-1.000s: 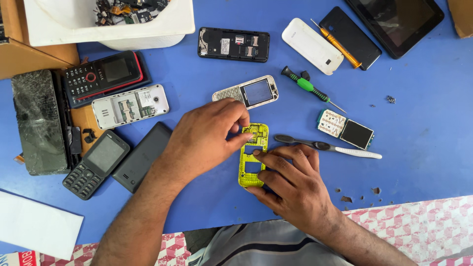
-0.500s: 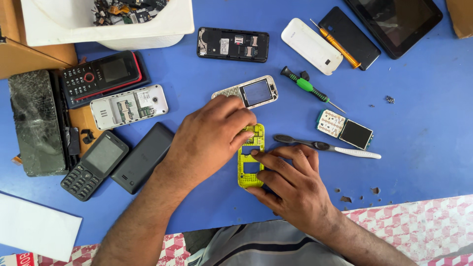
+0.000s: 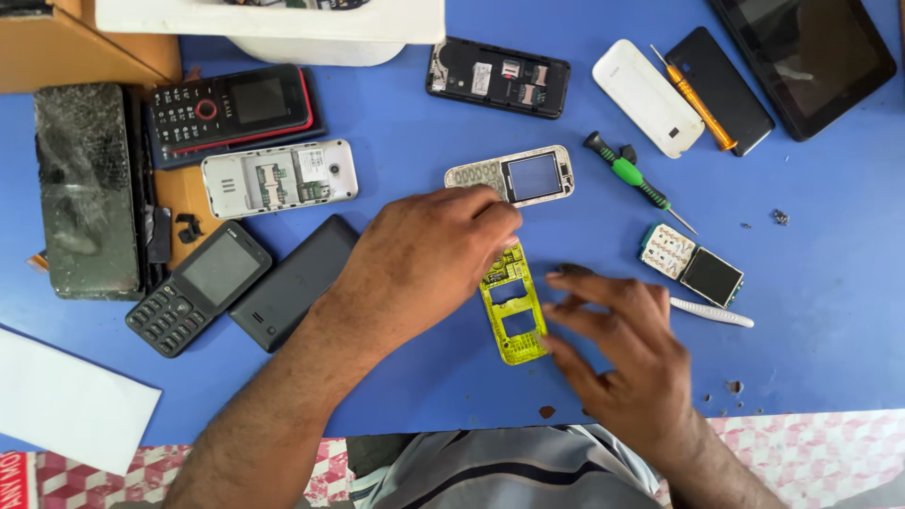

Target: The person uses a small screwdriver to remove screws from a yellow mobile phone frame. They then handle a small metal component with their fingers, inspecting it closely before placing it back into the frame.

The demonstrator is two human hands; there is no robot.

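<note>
Here the left hand (image 3: 424, 259) lies curled over the upper end of the yellow-green phone frame (image 3: 514, 306), its fingers bent and pressed onto that end; whether they pinch it cannot be told, since the tips are hidden. The right hand (image 3: 622, 353) hovers at the frame's right edge with fingers spread and slightly hooked, holding nothing, the lower fingertips just beside the frame's bottom corner. The frame lies flat on the blue table (image 3: 830, 311) at centre frame, long axis running up and down. To handle it well, a judgement: the frame looks thin and open, likely to flex, so steady pressure at the top and light grips on the edges would suit, not the middle bars. Just above lies a silver phone front with keypad (image 3: 511, 176); right of it a green-handled screwdriver (image 3: 633, 179) and a small circuit board with screen (image 3: 691, 265); a white pry tool (image 3: 712, 313) sits by the right hand. Loose screws (image 3: 781, 218) lie toward the right, well apart
</note>
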